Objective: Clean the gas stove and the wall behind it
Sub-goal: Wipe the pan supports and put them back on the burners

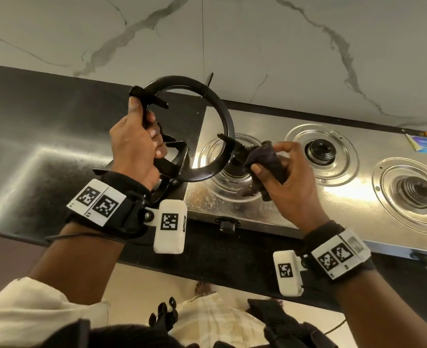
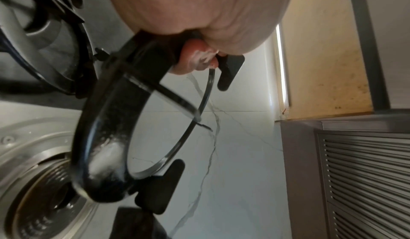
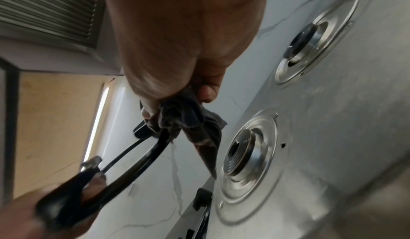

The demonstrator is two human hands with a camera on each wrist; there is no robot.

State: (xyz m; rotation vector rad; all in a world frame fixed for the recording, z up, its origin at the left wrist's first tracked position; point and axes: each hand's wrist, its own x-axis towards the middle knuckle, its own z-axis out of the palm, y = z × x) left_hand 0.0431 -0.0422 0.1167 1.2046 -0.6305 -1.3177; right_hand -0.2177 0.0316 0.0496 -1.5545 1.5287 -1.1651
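Note:
My left hand (image 1: 137,139) grips a black round pan support ring (image 1: 228,121) by one prong and holds it tilted above the left burner of the steel gas stove (image 1: 295,199). The ring (image 2: 104,137) fills the left wrist view below my palm. My right hand (image 1: 280,172) pinches a dark crumpled cloth (image 1: 262,156) round another prong of the ring. In the right wrist view the cloth (image 3: 188,120) is bunched under my fingers against the ring (image 3: 142,156). The white marbled wall (image 1: 257,46) rises behind the stove.
Another black pan support (image 1: 174,159) lies on the dark countertop (image 1: 44,136) left of the stove, under my left hand. The stove has three bare burner wells (image 1: 321,149) and front knobs (image 1: 227,226). A louvred hood (image 2: 366,172) hangs overhead. A sticker (image 1: 423,145) sits at the stove's back right.

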